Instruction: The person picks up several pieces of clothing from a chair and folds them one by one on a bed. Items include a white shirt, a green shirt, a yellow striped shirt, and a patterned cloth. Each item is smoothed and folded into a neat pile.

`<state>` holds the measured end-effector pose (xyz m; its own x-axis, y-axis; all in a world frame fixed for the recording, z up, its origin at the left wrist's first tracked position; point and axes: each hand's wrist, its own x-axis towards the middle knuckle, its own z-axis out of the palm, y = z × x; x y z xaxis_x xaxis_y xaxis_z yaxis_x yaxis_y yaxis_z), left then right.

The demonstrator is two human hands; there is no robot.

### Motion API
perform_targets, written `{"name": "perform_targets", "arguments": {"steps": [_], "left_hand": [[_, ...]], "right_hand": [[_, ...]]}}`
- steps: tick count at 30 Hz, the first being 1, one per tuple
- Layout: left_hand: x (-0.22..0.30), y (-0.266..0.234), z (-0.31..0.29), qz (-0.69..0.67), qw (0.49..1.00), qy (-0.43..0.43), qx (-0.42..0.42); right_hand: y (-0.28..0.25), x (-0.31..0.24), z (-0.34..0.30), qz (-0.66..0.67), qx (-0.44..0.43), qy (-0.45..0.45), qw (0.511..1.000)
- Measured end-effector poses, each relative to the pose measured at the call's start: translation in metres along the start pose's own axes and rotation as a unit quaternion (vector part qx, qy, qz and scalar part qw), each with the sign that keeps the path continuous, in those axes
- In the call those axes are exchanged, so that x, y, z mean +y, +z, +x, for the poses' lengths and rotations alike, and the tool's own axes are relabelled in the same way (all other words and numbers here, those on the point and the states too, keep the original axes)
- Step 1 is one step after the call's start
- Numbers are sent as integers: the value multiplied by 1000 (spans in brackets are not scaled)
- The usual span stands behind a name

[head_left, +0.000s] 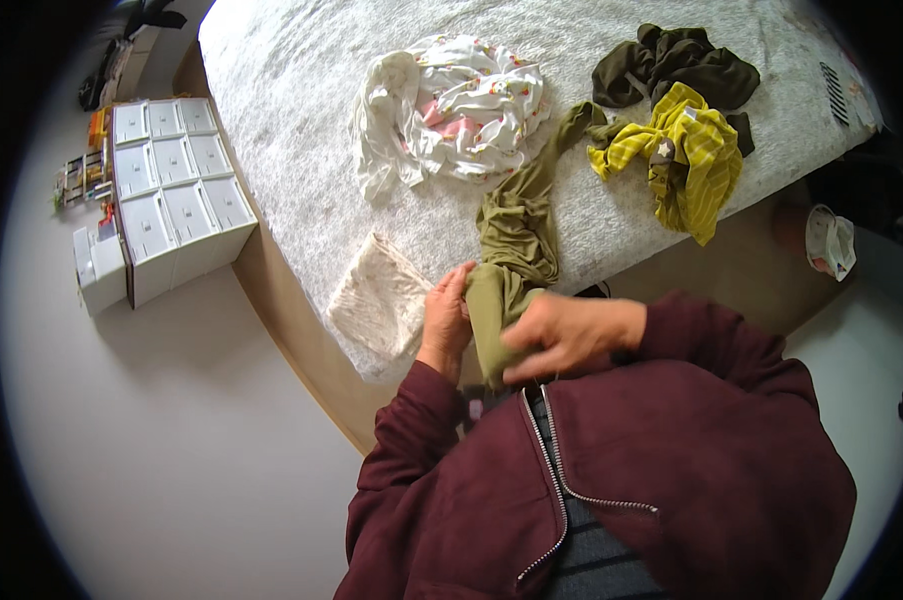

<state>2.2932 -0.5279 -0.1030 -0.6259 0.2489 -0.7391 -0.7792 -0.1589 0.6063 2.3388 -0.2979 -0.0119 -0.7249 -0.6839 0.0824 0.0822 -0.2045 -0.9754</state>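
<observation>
An olive-green garment (516, 235) stretches from the middle of the bed down over its near edge toward my body. Its near end hangs smooth, while the part on the bed lies in wrinkles. My left hand (447, 318) is closed on the left edge of that near end, the fingers partly behind the cloth. Against its right side is my right hand (569, 335), blurred by motion, so its grip is unclear. Just left of my left hand, a folded cream patterned cloth (379, 297) lies flat at the bed's corner.
On the bed (291, 130) are a heap of white printed clothes (471, 105), a dark olive garment (676, 65) and a yellow checked garment (696, 165). White drawers (176, 185) stand at the left wall. A bag-lined bin (829, 242) is at right.
</observation>
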Motion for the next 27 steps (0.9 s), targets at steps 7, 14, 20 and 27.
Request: {"name": "perform_targets", "arguments": {"steps": [7, 14, 20, 27], "left_hand": [[59, 8, -76, 308, 910, 275, -18], [111, -9, -127, 409, 765, 474, 149], [78, -58, -132, 245, 911, 312, 118], [3, -44, -94, 50, 992, -19, -111]], "right_hand": [[-72, -82, -45, 36, 249, -39, 967], [-52, -126, -60, -223, 247, -86, 939], [-9, -90, -52, -174, 109, 16, 979], [37, -86, -18, -94, 23, 24, 995]]}}
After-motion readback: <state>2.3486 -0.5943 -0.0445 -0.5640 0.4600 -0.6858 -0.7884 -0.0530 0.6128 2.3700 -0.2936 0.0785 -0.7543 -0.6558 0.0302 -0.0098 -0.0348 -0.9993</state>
